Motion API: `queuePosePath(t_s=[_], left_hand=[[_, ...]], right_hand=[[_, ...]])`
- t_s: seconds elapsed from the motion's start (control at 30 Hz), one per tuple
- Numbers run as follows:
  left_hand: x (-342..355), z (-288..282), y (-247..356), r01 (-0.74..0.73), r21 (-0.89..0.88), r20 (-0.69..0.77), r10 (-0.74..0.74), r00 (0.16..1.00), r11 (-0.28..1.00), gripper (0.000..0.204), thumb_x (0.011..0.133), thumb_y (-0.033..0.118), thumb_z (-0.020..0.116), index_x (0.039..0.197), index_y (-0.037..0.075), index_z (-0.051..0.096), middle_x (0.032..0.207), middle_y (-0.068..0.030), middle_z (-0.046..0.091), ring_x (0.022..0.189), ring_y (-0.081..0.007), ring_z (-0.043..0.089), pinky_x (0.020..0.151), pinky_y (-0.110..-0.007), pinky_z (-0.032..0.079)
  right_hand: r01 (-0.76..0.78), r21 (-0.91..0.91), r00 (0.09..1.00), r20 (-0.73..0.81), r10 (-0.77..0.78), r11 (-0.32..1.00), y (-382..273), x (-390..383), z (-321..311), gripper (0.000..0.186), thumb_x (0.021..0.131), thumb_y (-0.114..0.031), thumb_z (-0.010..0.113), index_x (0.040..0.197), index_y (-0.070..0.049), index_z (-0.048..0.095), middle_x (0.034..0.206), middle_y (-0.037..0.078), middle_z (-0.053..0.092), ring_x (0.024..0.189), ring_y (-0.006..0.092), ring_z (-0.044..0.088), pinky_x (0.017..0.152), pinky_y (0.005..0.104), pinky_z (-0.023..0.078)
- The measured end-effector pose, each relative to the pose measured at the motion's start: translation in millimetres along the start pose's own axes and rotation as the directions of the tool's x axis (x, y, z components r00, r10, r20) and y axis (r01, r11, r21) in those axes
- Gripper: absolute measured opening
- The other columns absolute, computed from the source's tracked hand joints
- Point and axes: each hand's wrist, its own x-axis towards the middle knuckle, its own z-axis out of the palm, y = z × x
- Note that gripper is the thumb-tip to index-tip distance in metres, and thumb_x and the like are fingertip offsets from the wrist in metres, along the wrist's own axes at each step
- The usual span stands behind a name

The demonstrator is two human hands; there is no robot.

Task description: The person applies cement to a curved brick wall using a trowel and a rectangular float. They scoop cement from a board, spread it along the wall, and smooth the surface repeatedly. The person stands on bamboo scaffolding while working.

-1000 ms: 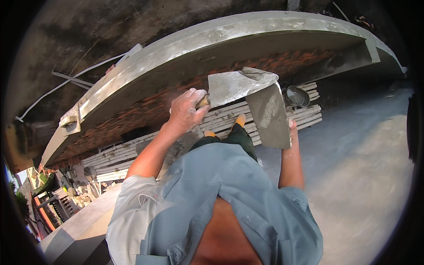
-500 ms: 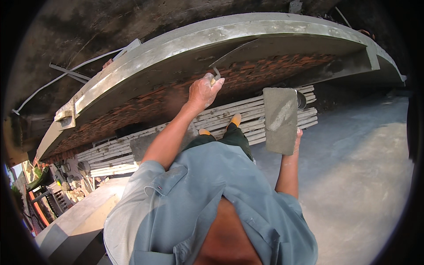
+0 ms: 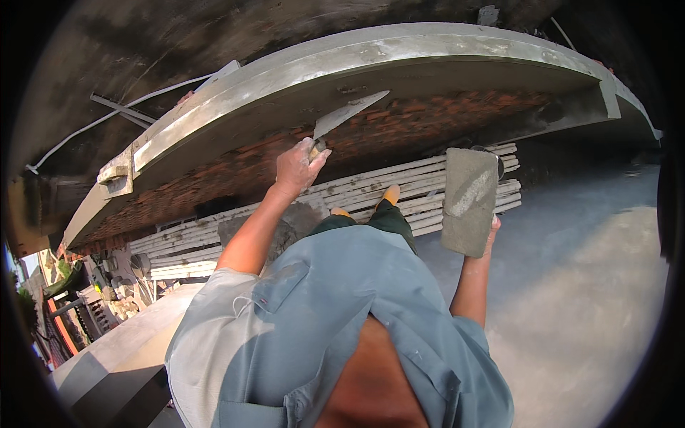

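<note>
Here at the brick wall, my left hand has its grip closed snugly round the handle of the trowel. The blade slants across the front of the wall, right about where the grey plaster above meets the rough red brick below. Touching the wall, or just off it? From here I can't tell! Over to the right, well out from the wall, my right hand holds up the board; most of that grip hides behind it, so how the fingers wrap I can't tell. The board's face is grey and gritty, a paler streak across its middle. Below the wall lie whitish poles; above it runs a pale ledge.

Doing this well, I'd say: leading edge tipped slightly off the wall, even pressure, one smooth sweep. Board level and nearer the wall, ready to catch anything loose.
</note>
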Motion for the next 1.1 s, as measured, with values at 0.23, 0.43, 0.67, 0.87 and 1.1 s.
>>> queuePosePath(t_s=[0.23, 0.43, 0.67, 0.87, 1.1], left_hand=[[8.3, -30.0, -10.0, 0.091, -0.027, -0.028, -0.092, 0.995, 0.995, 0.043, 0.096, 0.047, 0.071, 0.1, 0.004, 0.067, 0.082, -0.0225, 0.071, 0.081, -0.0453, 0.07, 0.072, -0.05, 0.054], [-26.2, -62.0, -39.2, 0.064, -0.045, -0.192, -0.072, 0.979, 0.997, 0.036, 0.093, 0.038, 0.076, 0.104, 0.005, 0.07, 0.086, -0.02, 0.072, 0.082, -0.0423, 0.071, 0.072, -0.046, 0.055], [-39.1, -72.6, -58.6, -0.052, 0.137, -0.026, 0.056, 0.998, 0.989, 0.033, 0.092, 0.035, 0.078, 0.096, 0.006, 0.064, 0.085, -0.0168, 0.069, 0.081, -0.0417, 0.069, 0.069, -0.048, 0.054], [-14.7, -123.4, -37.8, -0.015, 0.25, 0.018, 0.01, 1.0, 0.968, 0.044, 0.098, 0.045, 0.071, 0.089, 0.003, 0.059, 0.08, -0.0223, 0.069, 0.079, -0.0466, 0.068, 0.07, -0.053, 0.053], [-28.0, -151.4, -31.6, 0.029, 0.238, -0.04, -0.02, 0.999, 0.971, 0.036, 0.095, 0.038, 0.075, 0.094, 0.005, 0.062, 0.084, -0.0187, 0.072, 0.079, -0.0431, 0.07, 0.07, -0.05, 0.056]], right_hand=[[0.01, -0.065, 0.996, 0.086, -0.004, 0.998, 3.8, 14.4, 7.4, 0.087, 0.083, -0.068, 0.077, 0.142, -0.007, 0.058, 0.139, 0.011, 0.062, 0.126, 0.0299, 0.06, 0.106, 0.0469, 0.053], [-0.018, -0.016, 0.993, 0.113, 0.019, 1.0, 9.9, 16.2, 13.4, 0.085, 0.083, -0.063, 0.08, 0.141, -0.005, 0.059, 0.136, 0.012, 0.064, 0.123, 0.0297, 0.062, 0.104, 0.0463, 0.054], [-0.046, 0.075, 0.994, 0.101, 0.039, 0.996, 26.7, 4.8, 13.6, 0.082, 0.084, -0.063, 0.079, 0.138, -0.005, 0.06, 0.134, 0.011, 0.065, 0.121, 0.0288, 0.063, 0.101, 0.0461, 0.055], [0.028, 0.029, 0.993, 0.114, -0.032, 0.999, 29.2, 9.7, 12.9, 0.085, 0.084, -0.066, 0.078, 0.142, -0.007, 0.058, 0.139, 0.011, 0.062, 0.124, 0.0288, 0.061, 0.103, 0.0461, 0.054], [0.001, 0.026, 0.993, 0.117, -0.004, 1.0, 35.3, 14.6, 6.0, 0.084, 0.086, -0.063, 0.079, 0.143, -0.006, 0.056, 0.14, 0.011, 0.062, 0.124, 0.0285, 0.061, 0.104, 0.0458, 0.054]])
